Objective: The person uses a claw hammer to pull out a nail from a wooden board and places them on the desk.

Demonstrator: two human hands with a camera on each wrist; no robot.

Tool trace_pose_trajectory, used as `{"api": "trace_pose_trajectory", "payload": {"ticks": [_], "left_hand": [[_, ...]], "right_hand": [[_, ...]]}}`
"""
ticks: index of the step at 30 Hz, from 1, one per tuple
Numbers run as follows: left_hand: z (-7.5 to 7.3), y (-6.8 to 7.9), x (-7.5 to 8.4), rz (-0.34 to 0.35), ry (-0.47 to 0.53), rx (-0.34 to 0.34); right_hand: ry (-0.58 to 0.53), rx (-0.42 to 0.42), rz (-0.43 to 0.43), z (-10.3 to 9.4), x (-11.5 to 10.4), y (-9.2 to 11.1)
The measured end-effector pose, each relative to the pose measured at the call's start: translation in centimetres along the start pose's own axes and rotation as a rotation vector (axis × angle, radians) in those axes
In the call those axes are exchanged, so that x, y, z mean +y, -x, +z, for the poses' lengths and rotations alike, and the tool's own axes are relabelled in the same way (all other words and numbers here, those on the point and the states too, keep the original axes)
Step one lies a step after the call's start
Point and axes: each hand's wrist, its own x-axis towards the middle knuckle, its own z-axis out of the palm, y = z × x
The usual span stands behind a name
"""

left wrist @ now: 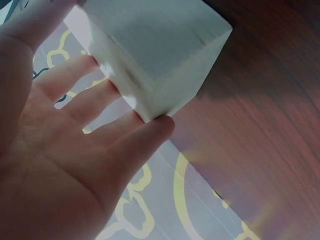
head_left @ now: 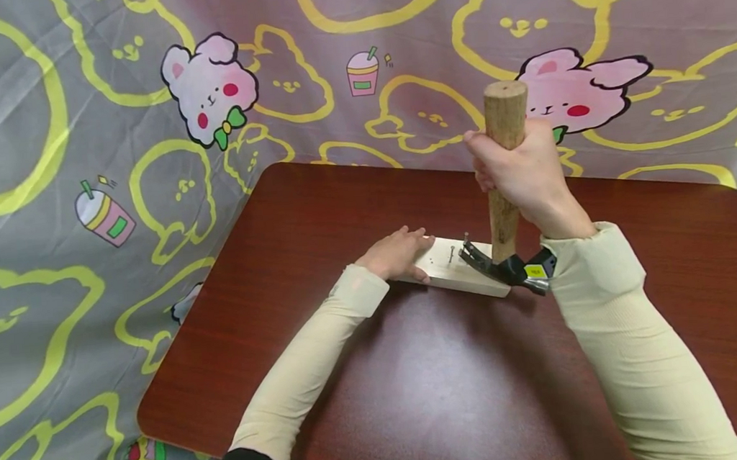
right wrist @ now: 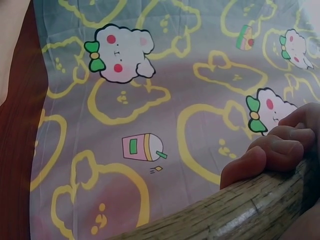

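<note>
My left hand (head_left: 396,254) holds the left end of a pale wooden block (head_left: 470,280), which lies flat on the table. In the left wrist view, digits of that hand (left wrist: 75,135) touch the end of the block (left wrist: 155,45). A claw hammer (head_left: 508,271) has its black head down at the block's right part, the claw beside a nail (head_left: 466,237). Its wooden handle (head_left: 506,114) points upward, and my right hand (head_left: 526,170) grips it. Another nail (head_left: 451,254) stands in the block, left of the claw. The right wrist view shows curled fingers (right wrist: 270,152) over the handle (right wrist: 225,215).
The reddish-brown table (head_left: 222,357) has rounded corners. A grey cloth (head_left: 158,116) with yellow outlines and cartoon rabbits hangs behind it and along its left side. Small dark marks dot the block's top near the left hand.
</note>
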Motion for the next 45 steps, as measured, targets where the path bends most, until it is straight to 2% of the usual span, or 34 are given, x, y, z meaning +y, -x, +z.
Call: {"api": "trace_pose_trajectory", "payload": {"ticks": [4,10,24,36,45], "left_hand": [[0.0,0.0,0.0,0.007,0.004,0.004],[0.0,0.1,0.1,0.013,0.008,0.005],[-0.1,0.0,-0.1,0.031,-0.014,0.007],[-0.1,0.0,-0.1,0.031,-0.051,0.012],[0.0,-0.1,-0.1,0.036,-0.062,0.013]], "right_hand": [[0.012,0.001,-0.011,0.0,0.0,0.0],[-0.029,0.012,-0.025,-0.2,0.0,0.3],[-0.182,0.048,-0.137,-1.3,0.1,1.3],[-0.308,0.109,-0.196,-2.4,-0.2,2.1],[-0.327,0.124,-0.219,-2.8,-0.1,2.2]]}}
